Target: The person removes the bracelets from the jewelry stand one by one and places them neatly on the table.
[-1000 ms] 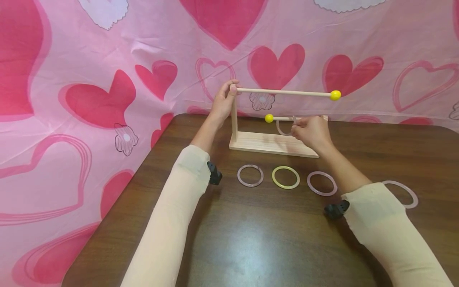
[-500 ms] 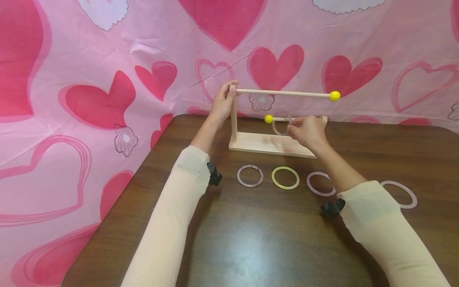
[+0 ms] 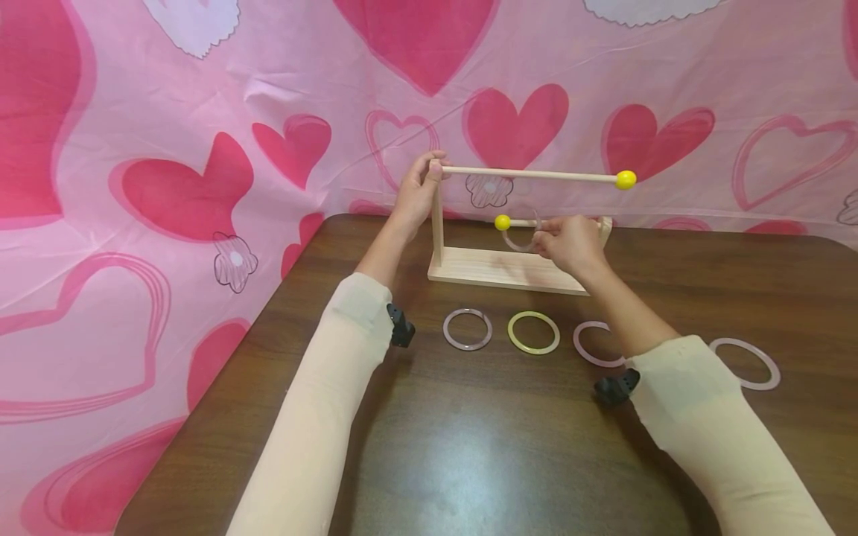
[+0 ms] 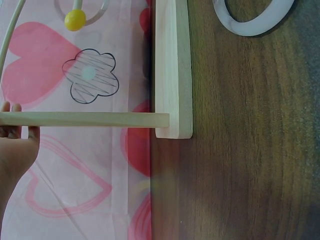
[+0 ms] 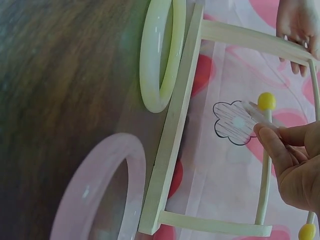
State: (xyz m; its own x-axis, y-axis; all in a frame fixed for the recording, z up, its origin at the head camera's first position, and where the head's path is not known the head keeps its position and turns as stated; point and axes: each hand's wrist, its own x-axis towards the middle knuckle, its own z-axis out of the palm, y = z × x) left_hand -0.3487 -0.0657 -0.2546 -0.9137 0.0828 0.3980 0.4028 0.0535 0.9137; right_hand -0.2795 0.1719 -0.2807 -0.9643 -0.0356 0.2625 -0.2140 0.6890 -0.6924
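A pale wooden stand has two uprights, each bearing a horizontal dowel tipped with a yellow ball. My left hand grips the top of the left upright, thumb on the near side. At the lower dowel, my right hand pinches a translucent pinkish ring between thumb and fingers. This ring appears to encircle the dowel close behind its yellow ball; the fingers hide part of it. The upper dowel carries no ring.
On the brown table, a greyish-purple ring, a yellow ring and a pink ring lie before the stand. Another pale pink ring is farther right, partly behind the right sleeve. A heart-patterned cloth hangs behind.
My right hand has moved slightly left along the lower dowel, bringing the pinched ring nearer the yellow ball. The left hand keeps its hold on the upright.
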